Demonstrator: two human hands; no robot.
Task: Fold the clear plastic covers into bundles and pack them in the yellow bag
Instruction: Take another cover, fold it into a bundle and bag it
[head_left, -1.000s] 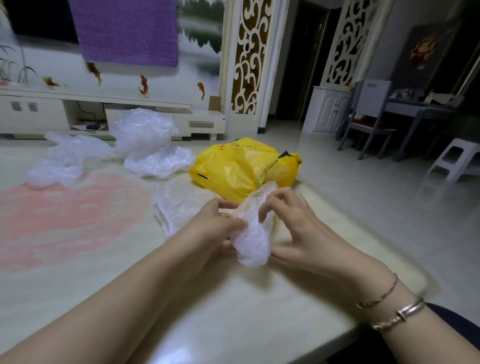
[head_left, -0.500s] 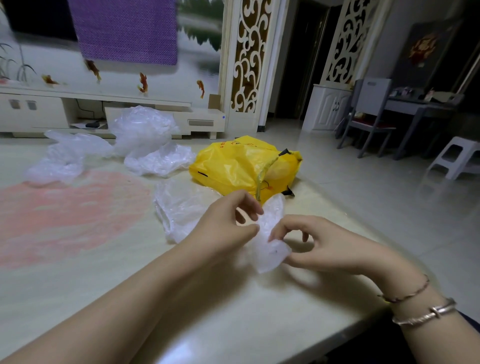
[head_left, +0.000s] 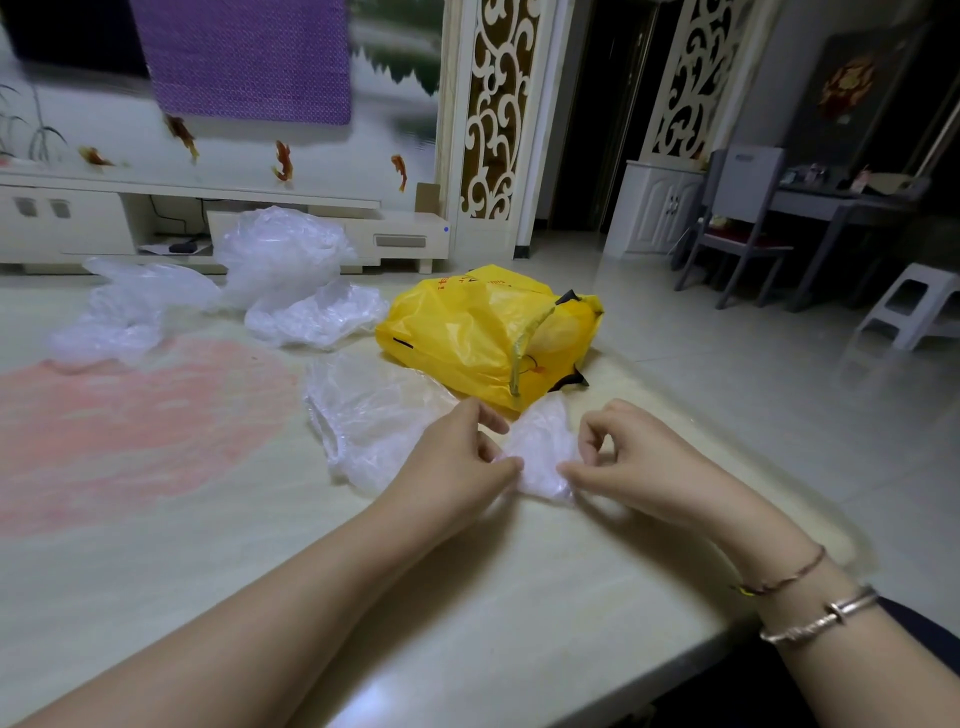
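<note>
Both hands have dropped lower and drawn apart since a moment ago, stretching the small clear bundle (head_left: 543, 452) between them. Her left hand (head_left: 457, 467) pinches its near-left corner, thumb against fingertip; her right hand (head_left: 623, 462) pinches the opposite edge, other fingers loosely curled. I judge each grip is set there to flatten it for another fold. At twelve o'clock, just behind, sits the yellow bag (head_left: 483, 332) on the tabletop (head_left: 467, 623). Unfolded covers (head_left: 280, 254) wait at ten o'clock.
</note>
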